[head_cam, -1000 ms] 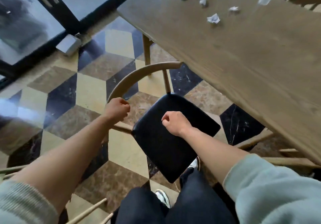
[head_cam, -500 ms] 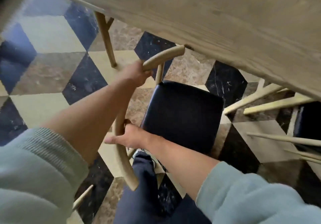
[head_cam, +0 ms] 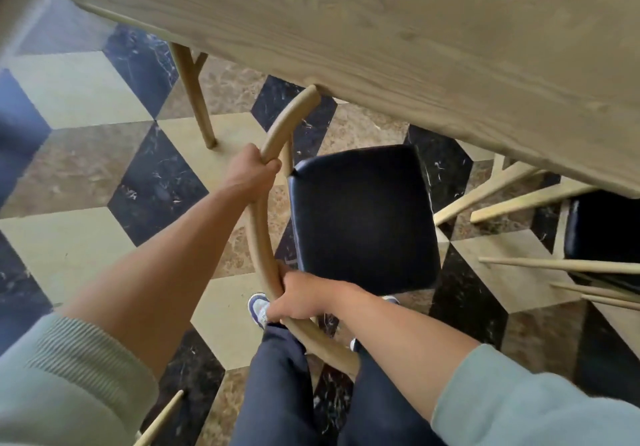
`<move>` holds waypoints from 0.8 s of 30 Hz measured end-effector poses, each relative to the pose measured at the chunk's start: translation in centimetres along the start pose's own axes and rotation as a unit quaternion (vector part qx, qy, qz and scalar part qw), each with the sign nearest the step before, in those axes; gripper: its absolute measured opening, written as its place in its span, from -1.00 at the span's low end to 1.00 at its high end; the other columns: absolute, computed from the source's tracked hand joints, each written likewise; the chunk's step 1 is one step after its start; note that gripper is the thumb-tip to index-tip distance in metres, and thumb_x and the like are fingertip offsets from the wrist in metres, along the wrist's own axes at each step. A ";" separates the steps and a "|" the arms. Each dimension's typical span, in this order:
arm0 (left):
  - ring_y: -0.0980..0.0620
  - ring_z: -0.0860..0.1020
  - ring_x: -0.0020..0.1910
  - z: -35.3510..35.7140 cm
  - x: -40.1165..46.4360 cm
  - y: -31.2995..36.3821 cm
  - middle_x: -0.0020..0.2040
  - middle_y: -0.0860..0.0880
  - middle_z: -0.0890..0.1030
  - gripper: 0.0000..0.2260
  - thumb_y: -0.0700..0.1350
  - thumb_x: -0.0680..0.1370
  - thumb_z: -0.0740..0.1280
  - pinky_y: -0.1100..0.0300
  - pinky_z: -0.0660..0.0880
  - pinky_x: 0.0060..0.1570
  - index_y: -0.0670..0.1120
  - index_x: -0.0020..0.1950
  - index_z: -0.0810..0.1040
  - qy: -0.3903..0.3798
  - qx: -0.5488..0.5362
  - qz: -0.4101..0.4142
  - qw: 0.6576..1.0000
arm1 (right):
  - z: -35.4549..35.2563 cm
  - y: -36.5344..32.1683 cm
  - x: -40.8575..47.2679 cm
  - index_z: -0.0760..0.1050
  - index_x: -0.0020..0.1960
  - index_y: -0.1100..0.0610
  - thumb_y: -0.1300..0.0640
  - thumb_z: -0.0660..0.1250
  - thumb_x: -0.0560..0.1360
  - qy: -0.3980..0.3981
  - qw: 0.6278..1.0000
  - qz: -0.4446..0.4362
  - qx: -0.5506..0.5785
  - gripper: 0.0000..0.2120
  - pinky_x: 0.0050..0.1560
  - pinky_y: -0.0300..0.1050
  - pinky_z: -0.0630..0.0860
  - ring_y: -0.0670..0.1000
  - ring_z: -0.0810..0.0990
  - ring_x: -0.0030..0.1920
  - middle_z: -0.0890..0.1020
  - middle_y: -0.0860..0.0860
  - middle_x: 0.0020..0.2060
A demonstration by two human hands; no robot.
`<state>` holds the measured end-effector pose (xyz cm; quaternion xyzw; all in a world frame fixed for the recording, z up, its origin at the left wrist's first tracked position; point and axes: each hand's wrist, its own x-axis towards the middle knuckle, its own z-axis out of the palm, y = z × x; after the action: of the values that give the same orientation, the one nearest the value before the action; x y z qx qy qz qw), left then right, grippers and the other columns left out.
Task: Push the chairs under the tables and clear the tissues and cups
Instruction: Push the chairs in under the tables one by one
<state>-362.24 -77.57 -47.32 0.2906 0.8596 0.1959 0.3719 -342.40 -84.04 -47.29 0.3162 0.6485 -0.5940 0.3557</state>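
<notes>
Head view: both hands (head_cam: pixel 277 241) grip the chair (head_cam: pixel 363 217) backrest — table (head_cam: pixel 415 50) edge meets its tip.

We see no text, label, brand, number or sign that can be read here.
</notes>
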 end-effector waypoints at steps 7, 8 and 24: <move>-0.12 0.62 -0.33 4.4 -3.1 4.6 -0.19 -0.15 0.56 -0.76 -0.01 0.60 0.34 0.05 0.57 -0.51 -0.14 0.07 0.39 0.062 -0.069 -0.123 0.988 | -7.3 9.3 -7.0 0.34 0.36 -0.21 -0.03 0.39 0.31 0.066 0.996 -0.004 -0.055 -0.36 -0.16 -0.09 0.59 -0.05 0.63 -0.14 0.61 -0.11 -0.07; -0.13 0.64 -0.33 5.1 -3.5 5.7 -0.19 -0.15 0.57 -0.78 -0.04 0.59 0.35 0.02 0.59 -0.52 -0.14 0.06 0.38 0.067 -0.071 -0.129 0.987 | -8.5 10.7 -7.9 0.35 0.39 -0.20 -0.01 0.41 0.32 0.088 0.994 -0.006 -0.066 -0.34 -0.17 -0.14 0.58 -0.08 0.61 -0.12 0.59 -0.15 -0.04; -0.16 0.71 -0.41 16.2 -9.7 15.7 -0.38 -0.19 0.70 -0.78 -0.11 0.40 0.35 -0.06 0.67 -0.38 -0.25 -0.12 0.68 -0.117 -0.037 -0.143 0.982 | -18.5 29.2 -22.2 0.59 0.17 -0.28 0.18 0.41 0.37 0.281 0.933 0.051 -0.218 -0.53 0.18 0.06 0.40 -0.04 0.55 -0.07 0.63 -0.19 -0.12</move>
<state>-339.14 -70.01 -44.03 0.1712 0.8348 0.1371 0.5049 -307.52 -62.64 -43.88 0.4170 0.8188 -0.3060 0.2491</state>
